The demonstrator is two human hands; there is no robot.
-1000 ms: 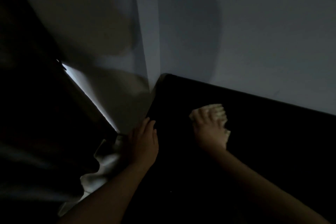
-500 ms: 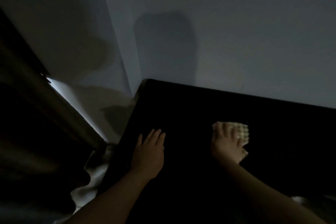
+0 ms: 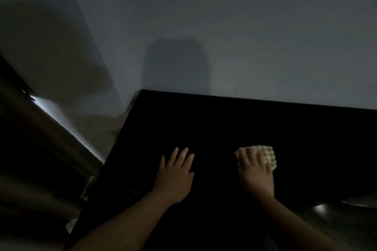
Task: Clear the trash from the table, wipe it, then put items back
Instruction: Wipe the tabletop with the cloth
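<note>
**A:** Where is the cloth at this moment?

**B:** The pale waffle-pattern cloth [image 3: 265,155] lies flat on the black table [image 3: 224,120], in the right part of the top that is in view. The right hand [image 3: 256,175] is on it. Its fingers are straight and spread over the cloth and press it down; they do not curl around it.

**A:** And the other hand?

**B:** The left hand [image 3: 175,175] rests palm down on the bare top, near the cloth but apart from it. Its fingers are straight, a little spread, and hold nothing.

**A:** Which step is this?

**B:** I judge it is the wiping. The next move calls for sliding the cloth with even pressure over the rest of the top, up to the far edge by the wall [image 3: 244,36], without letting it bunch under the fingers.

**A:** Please count the things.

**B:** One cloth, two hands, one table. At the left there is one brown curtain [image 3: 40,159] with one strip of light [image 3: 67,128] beside it. The top is too dark to tell whether trash or other items lie on it.
</note>
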